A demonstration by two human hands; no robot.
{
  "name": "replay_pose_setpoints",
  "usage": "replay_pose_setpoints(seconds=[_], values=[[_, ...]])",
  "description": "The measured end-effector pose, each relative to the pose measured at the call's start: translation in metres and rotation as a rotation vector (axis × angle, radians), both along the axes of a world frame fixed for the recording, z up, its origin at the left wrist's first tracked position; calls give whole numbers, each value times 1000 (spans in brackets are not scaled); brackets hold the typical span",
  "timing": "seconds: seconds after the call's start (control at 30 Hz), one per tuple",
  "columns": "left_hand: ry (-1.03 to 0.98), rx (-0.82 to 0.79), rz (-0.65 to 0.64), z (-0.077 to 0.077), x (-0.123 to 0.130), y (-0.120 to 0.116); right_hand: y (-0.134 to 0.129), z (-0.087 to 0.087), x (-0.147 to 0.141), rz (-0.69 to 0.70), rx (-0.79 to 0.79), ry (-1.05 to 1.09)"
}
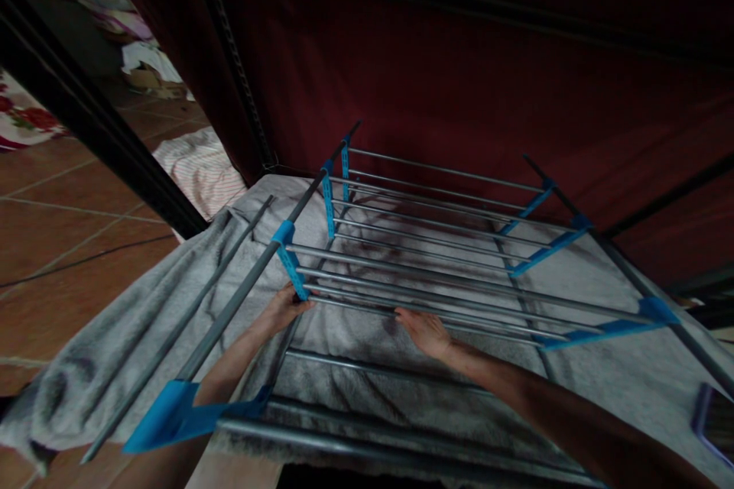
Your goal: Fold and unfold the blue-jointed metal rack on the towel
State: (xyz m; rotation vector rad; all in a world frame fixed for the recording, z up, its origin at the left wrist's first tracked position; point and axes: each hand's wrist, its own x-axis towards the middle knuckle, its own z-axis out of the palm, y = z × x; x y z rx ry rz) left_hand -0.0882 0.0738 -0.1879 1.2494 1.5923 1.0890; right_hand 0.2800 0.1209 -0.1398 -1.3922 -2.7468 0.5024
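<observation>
A rack of grey metal tubes joined by blue plastic brackets lies on its side in front of me. My left hand (285, 307) is closed around the lower end of a blue bracket (292, 269) on the left side; the bracket hides some of its fingers. My right hand (425, 332) has its fingers curled at a lower cross tube (367, 306) near the middle of the rack. A larger blue end bracket (189, 416) sits above my left forearm. One loose metal tube (183, 321) rests to the left of the rack.
A grey fleece blanket (108, 351) lies under the rack. Dark red fabric (459, 84) hangs behind it, with a dark frame post (103, 114) at left. Tiled floor (57, 221) and a striped cloth (200, 168) show beyond. A purple-edged object (703, 420) lies at right.
</observation>
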Motion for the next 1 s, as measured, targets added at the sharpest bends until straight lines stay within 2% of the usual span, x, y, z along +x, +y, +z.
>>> replay_pose_setpoints(seconds=[0.13, 0.27, 0.77, 1.0], values=[[-8, 0, -45, -8, -7, 3, 5, -2, -1, 22, -120, -98], [-5, -11, -63, -12, -13, 2, 8, -6, 0, 42, -144, -111], [35, -88, -98, -13, -20, -1, 13, -4, 2, -14, -271, -42], [-1, -96, -113, -13, -19, -1, 12, 1, -2, -55, -310, -96]])
